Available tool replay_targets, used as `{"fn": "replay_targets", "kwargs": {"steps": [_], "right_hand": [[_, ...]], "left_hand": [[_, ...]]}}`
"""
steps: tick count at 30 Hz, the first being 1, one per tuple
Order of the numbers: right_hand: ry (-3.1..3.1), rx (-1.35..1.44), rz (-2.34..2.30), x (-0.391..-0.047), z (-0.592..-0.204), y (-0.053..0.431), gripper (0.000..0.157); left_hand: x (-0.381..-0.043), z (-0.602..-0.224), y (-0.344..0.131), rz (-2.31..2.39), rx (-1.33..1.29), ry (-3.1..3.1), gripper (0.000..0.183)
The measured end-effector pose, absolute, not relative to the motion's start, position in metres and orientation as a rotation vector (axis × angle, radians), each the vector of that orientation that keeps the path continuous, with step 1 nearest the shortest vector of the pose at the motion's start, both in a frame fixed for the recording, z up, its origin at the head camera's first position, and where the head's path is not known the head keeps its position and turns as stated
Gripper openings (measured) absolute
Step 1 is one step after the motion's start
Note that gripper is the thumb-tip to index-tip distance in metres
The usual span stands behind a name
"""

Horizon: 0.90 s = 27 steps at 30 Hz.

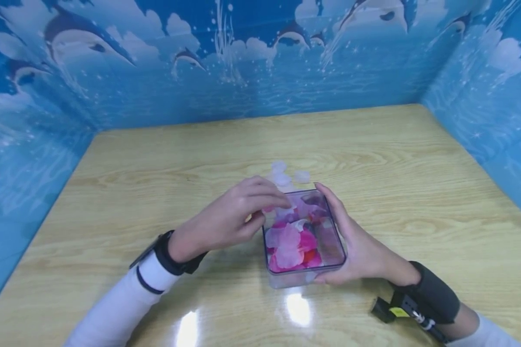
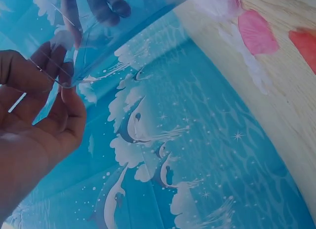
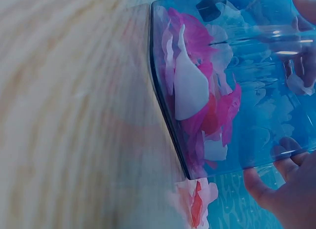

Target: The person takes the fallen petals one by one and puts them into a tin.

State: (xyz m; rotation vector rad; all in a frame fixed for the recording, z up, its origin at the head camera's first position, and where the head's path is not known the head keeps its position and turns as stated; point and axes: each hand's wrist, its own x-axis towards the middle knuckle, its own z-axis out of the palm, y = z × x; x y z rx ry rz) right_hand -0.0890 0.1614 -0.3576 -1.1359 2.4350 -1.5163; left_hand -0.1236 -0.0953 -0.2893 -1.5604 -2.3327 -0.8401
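A clear square box (image 1: pixel 292 279) with a dark rim stands on the table, tilted slightly in view, with pink, white and red artificial flower petals (image 1: pixel 288 246) heaped inside. My right hand (image 1: pixel 356 246) grips it from the right, thumb and fingers spread along its side. At the upper left corner, my left hand (image 1: pixel 243 207) reaches over the rim with its fingertips inside. In the right wrist view, those fingers pinch a white petal (image 3: pixel 298 85) seen through the clear wall. The left wrist view shows the left hand (image 2: pixel 44 110) with curled fingers by the box wall.
Just beyond the box, several pale petals (image 1: pixel 280 178) lie on the wooden table (image 1: pixel 156 164). A blue dolphin-printed cloth (image 1: pixel 252 96) stands along the table's back and both sides. Bands with devices sit on both wrists.
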Motion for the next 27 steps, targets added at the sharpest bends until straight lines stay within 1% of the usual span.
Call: {"fn": "replay_targets", "kwargs": {"steps": [3, 6, 9, 14, 17, 20, 27], "right_hand": [[2.44, -1.136, -1.513, -0.089, -0.358, 0.162, 0.143], [2.428, -1.143, -1.524, -0.09, -0.358, 0.162, 0.143], [2.42, -1.151, -1.534, -0.09, -0.358, 0.161, 0.143], [2.424, -1.144, -1.532, -0.09, -0.359, 0.161, 0.143], [2.433, -1.13, -1.524, -0.089, -0.36, 0.162, 0.143], [2.45, -1.118, -1.512, -0.088, -0.36, 0.162, 0.144], [2.45, -1.094, -1.51, -0.088, -0.359, 0.162, 0.144]], "left_hand": [[-0.125, -0.291, -0.095, -0.886, -1.587, -2.282, 0.037], [-0.127, -0.293, -0.095, -0.981, -1.546, -2.231, 0.041], [-0.132, -0.297, -0.097, -1.144, -1.398, -2.213, 0.042], [-0.15, -0.312, -0.101, -1.313, -1.106, -2.396, 0.037], [-0.161, -0.329, -0.101, -1.218, -1.032, -2.594, 0.034], [-0.166, -0.343, -0.099, -1.056, -1.039, -2.777, 0.028], [-0.159, -0.352, -0.091, -0.786, -1.011, -3.133, 0.022]]}}
